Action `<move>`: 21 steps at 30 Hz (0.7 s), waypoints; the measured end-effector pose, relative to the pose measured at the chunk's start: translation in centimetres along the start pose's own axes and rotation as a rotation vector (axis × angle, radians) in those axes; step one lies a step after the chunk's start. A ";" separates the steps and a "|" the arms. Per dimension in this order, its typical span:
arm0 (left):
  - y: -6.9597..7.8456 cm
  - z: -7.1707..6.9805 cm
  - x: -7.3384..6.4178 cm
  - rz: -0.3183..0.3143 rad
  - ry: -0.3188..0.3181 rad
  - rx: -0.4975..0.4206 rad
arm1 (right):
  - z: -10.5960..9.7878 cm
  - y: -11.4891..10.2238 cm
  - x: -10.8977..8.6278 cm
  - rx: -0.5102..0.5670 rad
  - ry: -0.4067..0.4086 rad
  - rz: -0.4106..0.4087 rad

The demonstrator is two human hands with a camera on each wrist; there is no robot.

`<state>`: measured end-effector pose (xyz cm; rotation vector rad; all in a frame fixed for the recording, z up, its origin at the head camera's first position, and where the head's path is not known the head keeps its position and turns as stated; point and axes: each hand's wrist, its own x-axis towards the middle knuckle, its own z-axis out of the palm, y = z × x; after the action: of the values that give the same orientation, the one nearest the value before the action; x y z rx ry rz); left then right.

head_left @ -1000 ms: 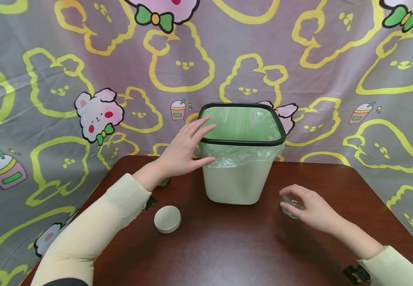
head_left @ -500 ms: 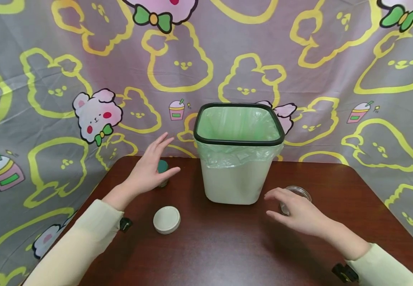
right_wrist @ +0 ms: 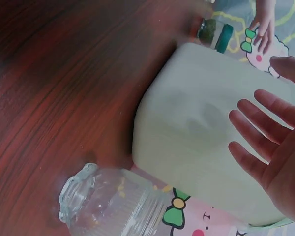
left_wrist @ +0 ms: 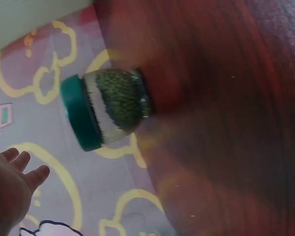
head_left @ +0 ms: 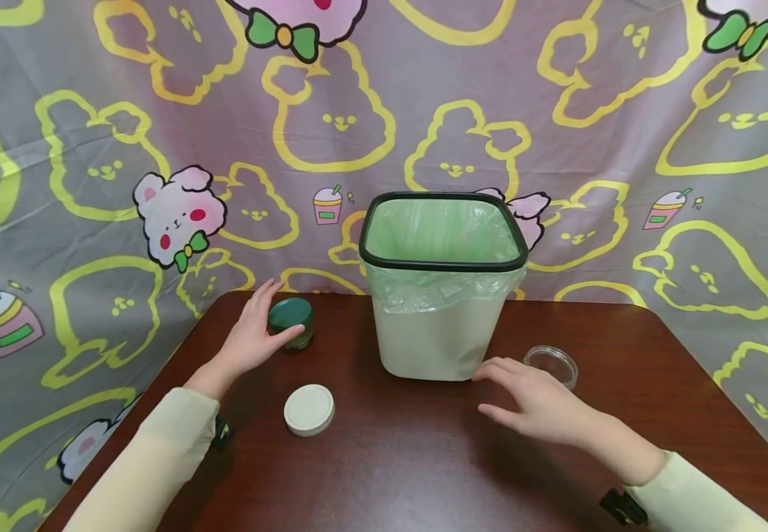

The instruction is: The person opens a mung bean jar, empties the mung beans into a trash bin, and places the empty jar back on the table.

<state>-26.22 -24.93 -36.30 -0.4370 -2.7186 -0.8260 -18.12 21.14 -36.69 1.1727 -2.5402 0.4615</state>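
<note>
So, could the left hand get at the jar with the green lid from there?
Probably yes: the left hand holds nothing and is close to the jar, with nothing visible between them in the left wrist view. The bin stands off to one side.

No legible text, no readable labels, brands or numbers, wrist views seemingly blurred

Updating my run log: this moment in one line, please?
left hand: beside green-lidded jar, not touching | right hand: near clear jar, holding nothing | white lid: on table
</note>
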 end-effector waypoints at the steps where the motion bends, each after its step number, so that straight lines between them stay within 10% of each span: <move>1: -0.3 0.2 0.0 -0.009 -0.005 -0.004 | 0.0 -0.1 0.0 0.007 -0.006 -0.004; 21: -4.2 3.6 1.9 -0.313 -0.076 -0.339 | 0.4 -1.5 1.1 -0.010 -0.211 -0.012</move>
<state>-30.10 -25.85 -40.59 -0.1066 -2.7600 -1.3899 -17.68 19.27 -36.36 1.2948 -2.7061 0.3382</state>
